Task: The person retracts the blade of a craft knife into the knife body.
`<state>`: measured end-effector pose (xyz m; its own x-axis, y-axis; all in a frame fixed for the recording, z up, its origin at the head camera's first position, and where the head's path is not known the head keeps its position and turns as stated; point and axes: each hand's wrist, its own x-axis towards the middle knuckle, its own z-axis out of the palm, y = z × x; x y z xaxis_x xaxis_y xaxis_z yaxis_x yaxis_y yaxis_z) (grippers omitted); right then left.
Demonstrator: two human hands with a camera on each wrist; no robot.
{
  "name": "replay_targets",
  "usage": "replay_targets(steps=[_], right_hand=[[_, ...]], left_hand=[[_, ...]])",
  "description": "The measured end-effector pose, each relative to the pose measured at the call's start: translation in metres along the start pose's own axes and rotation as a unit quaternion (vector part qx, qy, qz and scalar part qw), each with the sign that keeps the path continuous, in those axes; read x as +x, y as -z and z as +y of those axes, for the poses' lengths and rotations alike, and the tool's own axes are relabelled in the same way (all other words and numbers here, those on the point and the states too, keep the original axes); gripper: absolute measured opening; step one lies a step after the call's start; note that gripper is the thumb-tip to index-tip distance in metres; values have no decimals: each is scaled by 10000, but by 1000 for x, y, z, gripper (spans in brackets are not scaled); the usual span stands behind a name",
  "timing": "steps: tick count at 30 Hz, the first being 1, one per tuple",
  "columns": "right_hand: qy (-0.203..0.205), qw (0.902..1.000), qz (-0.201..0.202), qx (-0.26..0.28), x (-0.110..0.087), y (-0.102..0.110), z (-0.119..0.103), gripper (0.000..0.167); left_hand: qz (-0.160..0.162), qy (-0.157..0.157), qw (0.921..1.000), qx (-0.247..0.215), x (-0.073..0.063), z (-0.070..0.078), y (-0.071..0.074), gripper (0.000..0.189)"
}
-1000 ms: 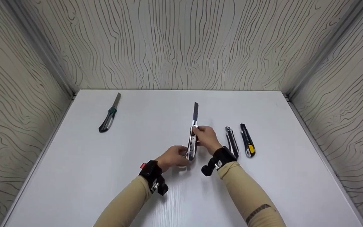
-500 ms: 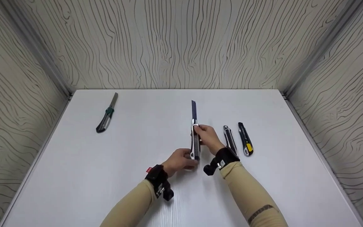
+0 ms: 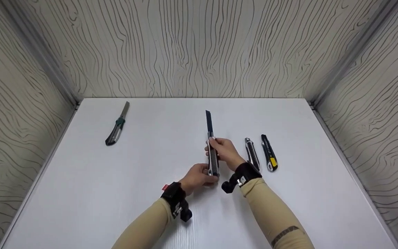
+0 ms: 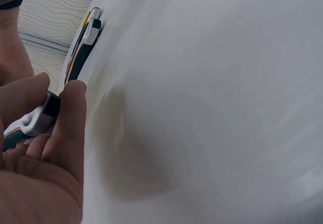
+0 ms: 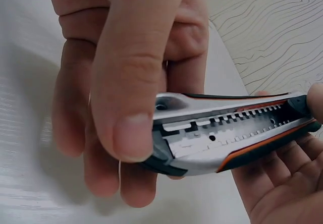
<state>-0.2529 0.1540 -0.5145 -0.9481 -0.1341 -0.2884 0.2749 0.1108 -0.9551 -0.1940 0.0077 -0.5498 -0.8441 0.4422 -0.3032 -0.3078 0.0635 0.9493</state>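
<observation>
A utility knife (image 3: 213,157) with a silver and dark handle is held between both hands, its long blade (image 3: 209,121) extended toward the back wall. My right hand (image 3: 226,150) grips the handle near the blade end; in the right wrist view its thumb (image 5: 126,93) presses over the slider area beside the toothed track. My left hand (image 3: 197,178) pinches the butt end of the handle, its dark end cap (image 4: 52,104) showing between thumb and finger in the left wrist view. The blade falls outside both wrist views.
Right of the hands lie two more utility knives, one silver and dark (image 3: 252,152) partly behind the right wrist, one black with a yellow patch (image 3: 269,152). A green and black utility knife (image 3: 116,130) with its blade out lies far left on the white table (image 3: 81,193). Patterned walls (image 3: 185,48) enclose it.
The left hand has moved right and taken hold of the knife's butt end. The knife has turned, its blade tip shifting left. The right hand keeps its grip.
</observation>
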Motion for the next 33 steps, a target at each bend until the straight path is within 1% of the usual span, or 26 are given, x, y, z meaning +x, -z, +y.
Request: replay_targets(steps=[5, 10, 15, 20, 27, 33], right_hand=[[-78, 9999, 33, 115, -1, 1, -1, 45], [-203, 9992, -64, 350, -4, 1, -4, 42], [-316, 9979, -71, 565, -4, 1, -3, 42], [-352, 9961, 9, 815, -4, 1, -2, 41], [-310, 9956, 116, 872, -5, -2, -2, 39], [-285, 9955, 171, 882, -6, -5, -4, 35]], left_hand=[[-74, -48, 9999, -99, -2, -1, 2, 27], [-150, -43, 9997, -173, -2, -4, 2, 29], [-96, -21, 9999, -48, -3, -3, 1, 28], [-85, -32, 9999, -61, -4, -2, 0, 28], [-46, -46, 10000, 60, -4, -2, -1, 26], [-44, -51, 10000, 30, -4, -2, -3, 25]])
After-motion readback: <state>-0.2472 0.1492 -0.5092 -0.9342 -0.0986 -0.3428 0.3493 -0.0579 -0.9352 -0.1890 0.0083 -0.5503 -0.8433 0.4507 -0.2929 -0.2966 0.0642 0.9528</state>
